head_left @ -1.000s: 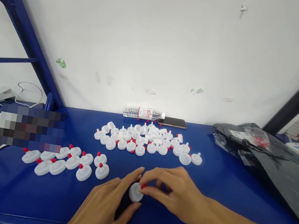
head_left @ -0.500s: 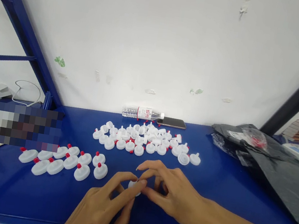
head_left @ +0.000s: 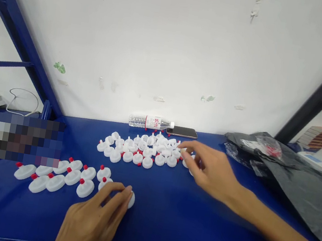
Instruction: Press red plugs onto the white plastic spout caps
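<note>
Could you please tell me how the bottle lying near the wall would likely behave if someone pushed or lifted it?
Lying on its side, the round-looking bottle would probably roll when pushed, perhaps toward the white caps in front. Its clear, ribbed body looks like thin plastic, so it may flex when squeezed.

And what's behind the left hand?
Behind the left hand, a white piece shows on the right and a red-tipped piece peeks out on the far side. The hand covers the rest of both, and whatever lies beneath its palm can't be seen.
</note>
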The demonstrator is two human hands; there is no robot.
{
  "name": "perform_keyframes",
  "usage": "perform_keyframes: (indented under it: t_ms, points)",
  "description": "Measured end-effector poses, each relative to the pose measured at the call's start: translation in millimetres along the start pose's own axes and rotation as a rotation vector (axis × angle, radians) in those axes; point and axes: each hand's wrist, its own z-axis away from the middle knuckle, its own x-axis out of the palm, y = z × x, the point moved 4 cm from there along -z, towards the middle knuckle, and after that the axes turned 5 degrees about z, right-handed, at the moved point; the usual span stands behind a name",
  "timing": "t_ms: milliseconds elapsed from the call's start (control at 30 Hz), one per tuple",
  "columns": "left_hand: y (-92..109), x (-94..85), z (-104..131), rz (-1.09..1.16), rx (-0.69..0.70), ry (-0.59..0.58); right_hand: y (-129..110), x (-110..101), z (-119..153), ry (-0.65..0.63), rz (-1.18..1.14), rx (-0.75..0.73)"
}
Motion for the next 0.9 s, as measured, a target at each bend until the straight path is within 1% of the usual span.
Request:
perform_keyframes:
  t_ms: [67,100,167,233,333,467,567,667,800,867,900]
  points:
    - [-5.5,-6.2,-1.7,-0.147,0.002,-0.016,13.1,-9.7,-7.8,0.028,0.180,0.046]
    - [-7.1,-9.7,-3.3,-0.227,0.011,-0.032,18.8,-14.0,-11.2,0.017,0.268,0.078]
    - [-9.0,-17.3,-7.9,-0.366,0.016,-0.055,29.1,-21.0,-15.8,-0.052,0.433,0.159]
    - [-10.1,-24.2,-12.9,-0.446,-0.006,-0.056,39.6,-26.4,-16.8,-0.141,0.545,0.253]
    - [-14.6,-28.4,-16.5,-0.497,-0.061,-0.072,55.6,-30.8,-13.1,-0.248,0.594,0.335]
    - [-29.3,-25.6,-9.1,-0.538,-0.142,-0.112,73.8,-24.6,-3.7,-0.437,0.509,0.334]
    - [-40.5,-21.3,-0.3,-0.548,-0.152,-0.176,77.6,-19.1,0.9,-0.518,0.390,0.307]
    - [-46.4,-17.9,3.3,-0.518,-0.139,-0.214,74.4,-22.4,0.3,-0.534,0.308,0.291]
    - [-45.8,-19.6,-1.8,-0.458,-0.221,-0.137,61.5,-39.8,-8.8,-0.532,0.207,0.272]
    - [-39.8,-22.3,-5.0,-0.485,-0.251,-0.101,48.1,-44.9,-14.1,-0.501,0.097,0.230]
    - [-35.2,-24.0,-5.8,-0.489,-0.265,-0.076,39.3,-44.1,-15.4,-0.475,0.021,0.205]
